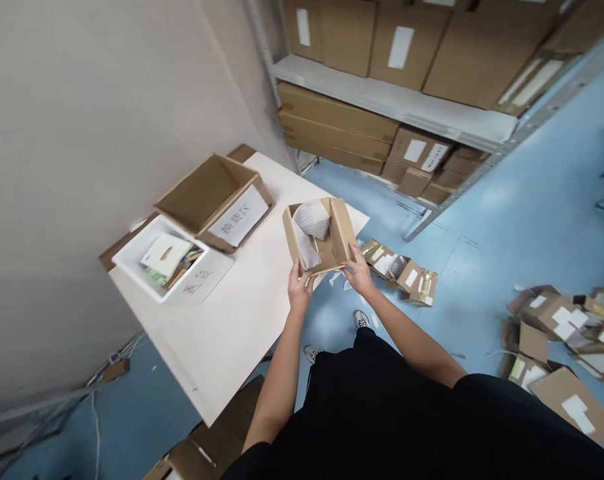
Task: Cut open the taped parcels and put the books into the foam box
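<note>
A small open cardboard box (343, 233) is held between my two hands, over the right corner of the white table (222, 333). Inside it lies a piece of whitish foam wrap (312, 220), partly folded; whether anything is wrapped in it I cannot tell. My left hand (300, 288) grips the box's near left corner. At the near right corner, my right hand (358, 270) is closed on the side wall. To the left on the table stand a larger open cardboard box (239, 217) with a handwritten label and a white bin (157, 288) containing a white card or booklet and small items.
Behind the table rises a metal shelf (397, 100) loaded with cardboard boxes. Torn cartons (399, 272) lie on the blue floor beside the table, and a heap of flattened boxes (557, 340) spreads at right. Another open carton (222, 433) sits below the table's near edge.
</note>
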A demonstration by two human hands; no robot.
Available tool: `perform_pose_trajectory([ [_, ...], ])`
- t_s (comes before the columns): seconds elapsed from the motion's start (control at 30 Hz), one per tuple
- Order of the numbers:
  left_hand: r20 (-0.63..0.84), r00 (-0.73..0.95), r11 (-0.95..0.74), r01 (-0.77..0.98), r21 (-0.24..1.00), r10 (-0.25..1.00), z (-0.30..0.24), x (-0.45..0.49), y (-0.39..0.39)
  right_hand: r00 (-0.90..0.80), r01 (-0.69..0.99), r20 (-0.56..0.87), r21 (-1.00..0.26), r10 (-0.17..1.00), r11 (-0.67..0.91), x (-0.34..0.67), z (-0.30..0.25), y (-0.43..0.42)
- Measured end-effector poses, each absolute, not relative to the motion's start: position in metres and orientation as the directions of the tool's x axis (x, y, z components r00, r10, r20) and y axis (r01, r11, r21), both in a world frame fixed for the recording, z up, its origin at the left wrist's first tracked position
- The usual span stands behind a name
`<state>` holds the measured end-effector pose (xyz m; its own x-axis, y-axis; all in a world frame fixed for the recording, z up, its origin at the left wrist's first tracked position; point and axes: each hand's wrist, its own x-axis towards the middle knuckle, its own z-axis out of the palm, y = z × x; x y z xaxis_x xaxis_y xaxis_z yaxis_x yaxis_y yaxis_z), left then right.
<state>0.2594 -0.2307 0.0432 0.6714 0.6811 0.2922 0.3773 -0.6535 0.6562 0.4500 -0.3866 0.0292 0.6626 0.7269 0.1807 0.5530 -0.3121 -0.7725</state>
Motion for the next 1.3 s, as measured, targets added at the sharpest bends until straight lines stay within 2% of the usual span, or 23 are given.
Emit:
perform_pose_trajectory([
  [0.2,0.232,0.878,-0.714,0.159,0.682,0.418,0.038,0.426,-0.297,0.837,0.455,0.185,-0.758,0.516,-0.468,0.561,0.02,-0.512],
  [0.37,0.167,0.966,-0.703,0.022,0.711,0.2,0.04,0.529,-0.37,0.928,0.347,0.174,-0.722,0.329,-0.599,0.616,0.015,-0.612],
  [0.53,0.162,0.983,-0.683,-0.062,0.728,0.084,0.042,0.587,-0.438,0.953,0.301,0.179,-0.659,0.245,-0.689,0.665,0.023,-0.686],
  [0.63,0.165,0.986,-0.666,-0.109,0.738,0.021,0.044,0.607,-0.472,0.959,0.282,0.181,-0.584,0.217,-0.761,0.702,0.034,-0.714],
  [0.73,0.178,0.983,-0.67,-0.155,0.726,-0.035,0.05,0.616,-0.49,0.977,0.205,0.161,-0.545,0.138,-0.813,0.74,0.047,-0.729],
  [0.83,0.227,0.974,-0.7,-0.166,0.695,-0.005,0.057,0.615,-0.485,0.978,0.203,0.157,-0.554,0.138,-0.807,0.768,0.058,-0.731],
  [1.0,0.294,0.945,-0.795,-0.07,0.603,0.14,0.065,0.602,-0.435,0.941,0.332,0.25,-0.549,0.228,-0.767,0.776,0.065,-0.694],
  [1.17,0.332,0.909,-0.863,0.056,0.502,0.252,0.08,0.584,-0.379,0.861,0.507,0.342,-0.534,0.376,-0.676,0.754,0.069,-0.616],
  [1.3,0.361,0.853,-0.864,0.183,0.469,0.377,0.092,0.552,-0.34,0.748,0.66,0.367,-0.492,0.553,-0.567,0.721,0.077,-0.54],
])
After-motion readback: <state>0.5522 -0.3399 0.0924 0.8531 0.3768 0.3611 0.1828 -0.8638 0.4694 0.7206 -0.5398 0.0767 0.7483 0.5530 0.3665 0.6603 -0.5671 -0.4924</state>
